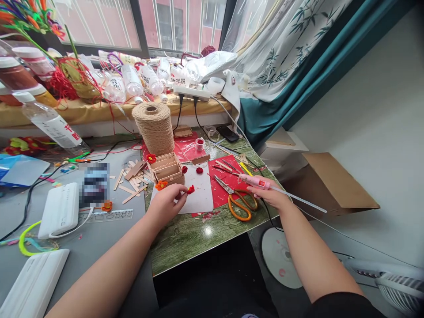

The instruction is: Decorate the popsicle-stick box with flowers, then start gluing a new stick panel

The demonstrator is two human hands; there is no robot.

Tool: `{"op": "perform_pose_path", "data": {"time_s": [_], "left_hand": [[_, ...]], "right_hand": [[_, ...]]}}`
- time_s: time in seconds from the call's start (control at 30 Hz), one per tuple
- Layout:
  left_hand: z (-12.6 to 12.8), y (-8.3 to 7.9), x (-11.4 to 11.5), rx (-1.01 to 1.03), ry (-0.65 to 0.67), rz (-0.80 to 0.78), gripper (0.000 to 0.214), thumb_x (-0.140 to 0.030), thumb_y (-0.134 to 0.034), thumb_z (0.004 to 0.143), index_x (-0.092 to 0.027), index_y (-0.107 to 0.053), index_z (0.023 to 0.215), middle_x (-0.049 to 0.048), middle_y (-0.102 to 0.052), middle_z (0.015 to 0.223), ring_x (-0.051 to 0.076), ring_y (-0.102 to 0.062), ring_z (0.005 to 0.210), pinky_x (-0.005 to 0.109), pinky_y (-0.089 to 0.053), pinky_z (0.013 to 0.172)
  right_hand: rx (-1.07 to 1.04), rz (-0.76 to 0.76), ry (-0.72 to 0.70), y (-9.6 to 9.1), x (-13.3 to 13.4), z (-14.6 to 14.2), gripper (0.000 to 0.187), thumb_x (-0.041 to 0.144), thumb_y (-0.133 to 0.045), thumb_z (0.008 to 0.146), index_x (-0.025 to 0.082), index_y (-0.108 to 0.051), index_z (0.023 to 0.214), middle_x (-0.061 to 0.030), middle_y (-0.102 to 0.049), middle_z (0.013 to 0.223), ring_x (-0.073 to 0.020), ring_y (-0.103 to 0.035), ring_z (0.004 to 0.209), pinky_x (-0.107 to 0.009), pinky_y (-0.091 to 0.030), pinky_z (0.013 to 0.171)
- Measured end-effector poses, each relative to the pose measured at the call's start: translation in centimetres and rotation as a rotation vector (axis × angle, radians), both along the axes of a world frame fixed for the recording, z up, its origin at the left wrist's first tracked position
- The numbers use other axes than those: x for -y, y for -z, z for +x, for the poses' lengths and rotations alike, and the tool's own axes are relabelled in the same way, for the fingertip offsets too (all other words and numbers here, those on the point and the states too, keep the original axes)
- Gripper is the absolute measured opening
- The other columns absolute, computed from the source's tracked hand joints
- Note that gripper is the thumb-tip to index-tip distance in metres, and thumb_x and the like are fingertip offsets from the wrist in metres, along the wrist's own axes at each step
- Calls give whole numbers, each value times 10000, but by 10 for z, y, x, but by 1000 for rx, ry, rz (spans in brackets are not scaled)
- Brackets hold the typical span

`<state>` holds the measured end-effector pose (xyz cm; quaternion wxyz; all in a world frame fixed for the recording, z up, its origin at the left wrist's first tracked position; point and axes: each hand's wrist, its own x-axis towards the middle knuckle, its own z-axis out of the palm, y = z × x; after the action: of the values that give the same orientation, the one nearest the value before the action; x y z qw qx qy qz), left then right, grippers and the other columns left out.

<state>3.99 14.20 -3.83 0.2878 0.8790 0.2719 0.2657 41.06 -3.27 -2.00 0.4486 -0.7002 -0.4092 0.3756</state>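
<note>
Between the fingertips of my left hand is a small red flower, held over a white sheet. My right hand grips a pink hot glue gun, its nozzle pointing left and a long glue stick coming out of the back. Just beyond my left hand stands a small wooden box made of craft sticks, with red and orange flowers on its corners. A dark red flower lies on the sheet. Orange-handled scissors rest open below the glue gun.
A large twine spool stands behind the box. Loose craft sticks lie to its left, near white power banks. Plastic bottles crowd the sill beside a power strip. A cardboard box sits right of the table.
</note>
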Motion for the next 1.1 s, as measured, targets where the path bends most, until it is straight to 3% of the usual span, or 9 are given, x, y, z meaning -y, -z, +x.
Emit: {"op": "perform_pose_path", "data": {"time_s": [0.1,0.23,0.33,0.43,0.53,0.6,0.83,1.0,1.1], "left_hand": [[-4,-4,0,54,-9,183,139,-237,-588,949,-241,-658,1069,36,-756,1035,163,-684,824,288,-519,756],[-6,-6,0,99,-78,325,118,-200,-650,905,-239,-658,1016,7,-746,920,156,-681,785,279,-513,716],[-7,-7,1,180,-127,299,127,-185,-675,882,-228,-663,1000,6,-718,878,142,-644,732,284,-516,720],[-7,-7,2,383,-237,149,127,-191,-662,889,-214,-662,1014,21,-691,879,131,-602,701,280,-508,691],[-6,-5,1,518,-340,28,135,-207,-659,894,-203,-666,1029,21,-678,851,128,-580,685,266,-476,645],[-6,-4,0,519,-362,41,140,-201,-679,874,-199,-676,1014,13,-668,823,122,-557,666,263,-460,637],[-9,-10,1,466,-225,158,163,-140,-674,849,-206,-658,997,22,-687,884,121,-543,672,283,-472,654],[-11,-8,-1,443,-209,226,175,-134,-677,853,-217,-652,1005,22,-684,882,130,-575,697,289,-492,653],[-13,-11,-4,422,-184,327,203,-117,-681,843,-221,-651,1015,26,-698,883,132,-602,701,290,-522,659]], "right_hand": [[23,-38,-27,-1,-5,8,480,476,-882,700,191,-766,1068,-23,-742,789,-166,-624,630,-275,-503,534],[14,10,-90,-4,-12,8,410,437,-892,684,189,-787,994,-84,-808,957,-274,-736,908,-365,-609,770],[-14,28,-128,-1,-15,7,414,430,-873,703,203,-793,1040,-96,-797,1140,-309,-730,1085,-430,-594,950],[-23,23,-150,6,-15,10,468,432,-864,710,223,-785,1122,-88,-772,1229,-323,-698,1187,-468,-553,1051],[42,14,-107,16,-12,14,475,433,-861,712,218,-766,1126,-96,-777,1192,-325,-704,1161,-470,-557,1033],[170,23,-7,23,-7,17,469,439,-858,716,210,-744,1109,-99,-775,1137,-311,-721,1082,-457,-574,976],[648,167,205,35,40,6,488,441,-830,765,234,-670,1178,-98,-673,1204,-286,-647,1112,-447,-521,987],[783,376,329,38,71,-38,168,302,-716,879,233,-566,847,-51,-607,918,-236,-605,877,-408,-521,822],[800,505,167,33,71,-79,108,181,-673,891,235,-583,917,-58,-601,930,-239,-606,900,-429,-521,854]]}}
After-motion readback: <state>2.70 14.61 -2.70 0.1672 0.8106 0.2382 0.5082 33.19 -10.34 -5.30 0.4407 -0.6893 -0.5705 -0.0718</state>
